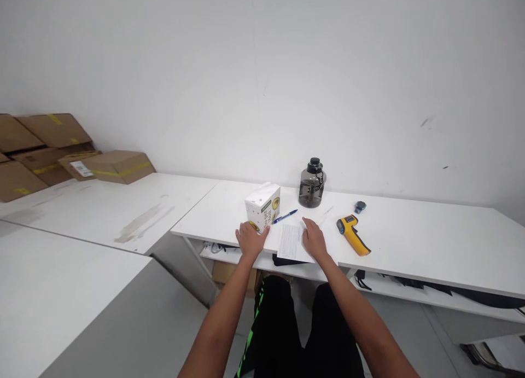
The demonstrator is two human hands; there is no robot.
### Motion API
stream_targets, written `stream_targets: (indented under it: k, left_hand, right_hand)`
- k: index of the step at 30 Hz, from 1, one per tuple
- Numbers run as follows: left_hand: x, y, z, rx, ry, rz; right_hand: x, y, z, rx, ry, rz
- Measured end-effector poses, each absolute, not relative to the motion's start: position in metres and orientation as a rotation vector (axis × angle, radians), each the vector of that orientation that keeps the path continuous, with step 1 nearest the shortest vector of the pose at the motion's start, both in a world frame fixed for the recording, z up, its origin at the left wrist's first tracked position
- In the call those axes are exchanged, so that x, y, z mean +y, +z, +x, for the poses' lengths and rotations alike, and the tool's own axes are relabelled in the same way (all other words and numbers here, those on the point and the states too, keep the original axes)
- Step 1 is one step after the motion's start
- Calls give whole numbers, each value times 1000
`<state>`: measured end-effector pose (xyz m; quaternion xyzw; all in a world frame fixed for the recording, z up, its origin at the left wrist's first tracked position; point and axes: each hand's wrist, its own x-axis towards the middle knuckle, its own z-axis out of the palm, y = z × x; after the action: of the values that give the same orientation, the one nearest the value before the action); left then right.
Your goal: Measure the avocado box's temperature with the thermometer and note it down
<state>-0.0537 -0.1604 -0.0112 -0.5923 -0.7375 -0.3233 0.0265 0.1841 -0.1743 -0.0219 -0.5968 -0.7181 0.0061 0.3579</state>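
My left hand point(251, 240) grips the near lower corner of a small white box point(262, 205) printed with round fruit pictures and lettering, fingers on one side and thumb on the other. The box stands upright on the white table. My right hand point(314, 239) rests on a sheet of paper with printed lines point(290, 242), its fingers stretched out and nothing held in them. Between the box and the right hand lies a blue pen point(284, 216). To the right of that hand is a yellow and black infrared thermometer gun point(353, 236).
A dark translucent water jug point(311, 186) stands by the wall, and a small dark blue object point(360, 207) lies farther right. Cardboard boxes point(118, 166) are piled on the left table point(180, 189). Cables and dark items lie on a shelf point(389, 286) below the tabletop.
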Motion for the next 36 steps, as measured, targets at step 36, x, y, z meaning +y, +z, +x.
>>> stream_targets:
  k: [36]
  left_hand:
    - [-154, -8, -59, -2292, -866, -1861]
  right_hand:
    - [-195, 16, 333, -1500, 410, -2310]
